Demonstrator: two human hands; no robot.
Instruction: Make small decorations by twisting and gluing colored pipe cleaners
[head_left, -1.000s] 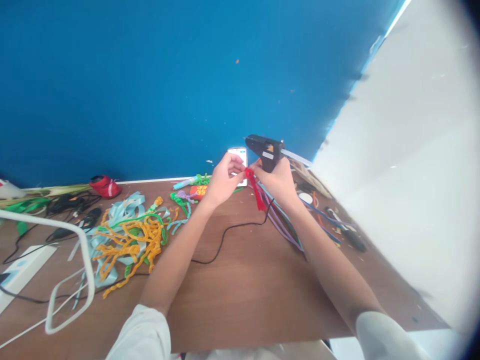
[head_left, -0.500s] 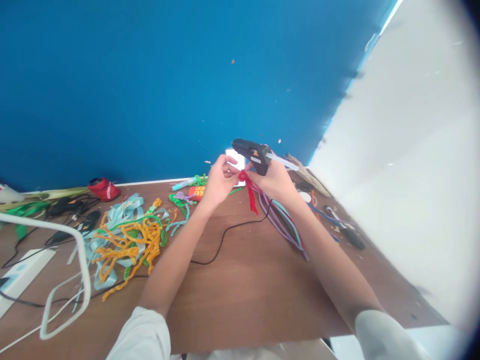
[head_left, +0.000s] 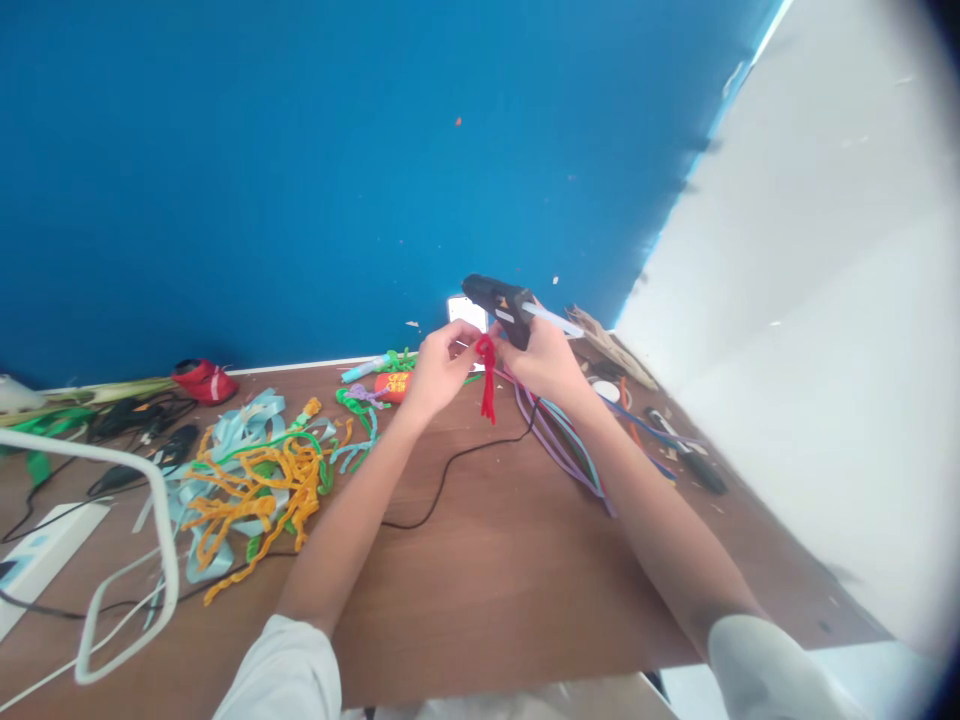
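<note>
A small red piece of fuzzy craft stem (head_left: 487,385), looped at the top with ends hanging down, is pinched in the fingers of my left hand (head_left: 441,368). My right hand (head_left: 550,358) grips a black hot glue gun (head_left: 499,298), its nozzle pointing away to the upper left and a pale glue stick (head_left: 555,320) poking out of its back. The right fingertips also come up against the red piece. Behind the hands a phone with a bright screen (head_left: 466,312) is partly covered.
Orange twisted stems (head_left: 262,490) and light blue ribbon (head_left: 251,425) lie heaped at left, near a white power strip (head_left: 56,560) and a white curved frame (head_left: 169,530). The glue gun's black cord (head_left: 442,490) crosses the table. Purple and blue stems (head_left: 562,445) and a cutter-like tool (head_left: 701,465) lie at right.
The red piece has turned slightly, so its loop shows more openly and its ends hang straighter. Both hands and the glue gun have shifted only a little.
</note>
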